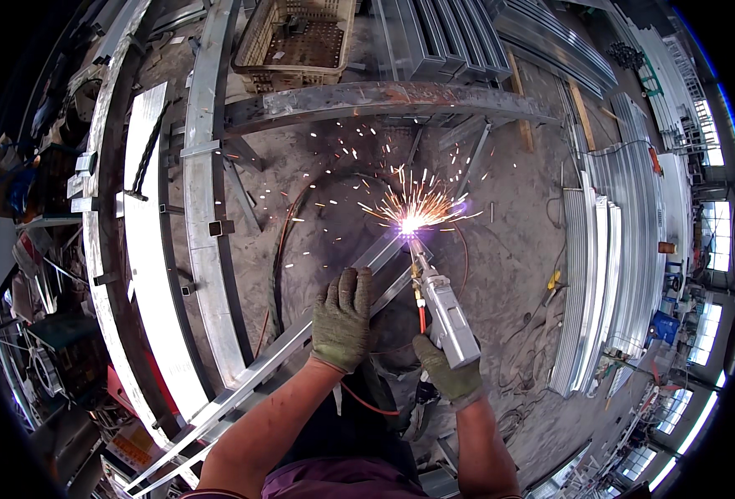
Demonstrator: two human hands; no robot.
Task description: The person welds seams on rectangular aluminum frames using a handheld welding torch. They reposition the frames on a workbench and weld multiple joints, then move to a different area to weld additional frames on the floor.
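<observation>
My right hand (452, 371), in an olive-green knit glove, is closed round the rear of a grey boxy handheld welding gun (449, 314). A thin nozzle at its front meets the end of a square metal tube (284, 343), where a white-violet glare throws orange sparks (411, 212) upward. The glare hides the exact point of contact. My left hand (342, 320), gloved alike, lies over the tube below the sparks, its fingers stretched forward. An orange hose (422, 318) runs along the gun. The tube slants from the lower left to the middle.
Long steel beams (209, 274) stand along the left, and a rusty crossbeam (384, 98) spans the far side. Beyond it are a plastic crate (294, 71) and stacked metal profiles (446, 41). More profiles (592, 274) lie at right. A dark cable (278, 258) loops across the floor.
</observation>
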